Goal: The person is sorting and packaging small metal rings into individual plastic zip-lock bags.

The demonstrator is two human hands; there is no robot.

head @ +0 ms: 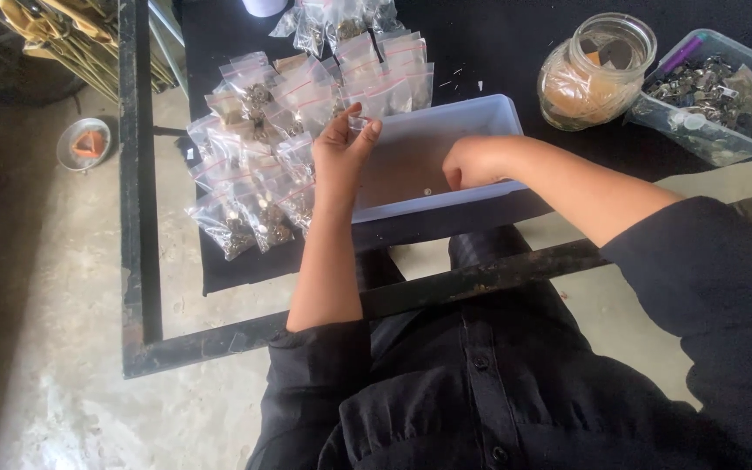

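My left hand (342, 150) is raised over the left edge of a shallow white plastic tray (491, 111), its fingers pinching a small clear plastic bag. My right hand (470, 164) reaches down into the tray with the fingers curled toward its brownish floor, where a small metal piece (427, 191) lies. Whether those fingers hold anything is hidden. Left of the tray lie several small clear zip bags (254, 165) filled with little metal parts, spread over a black cloth (498, 48).
A glass jar (596, 70) with a clear bag inside stands at the back right. Beside it sits a clear plastic box (724, 96) of metal parts. A black metal frame (137, 200) edges the table. A small metal bowl (83, 144) rests on the concrete floor.
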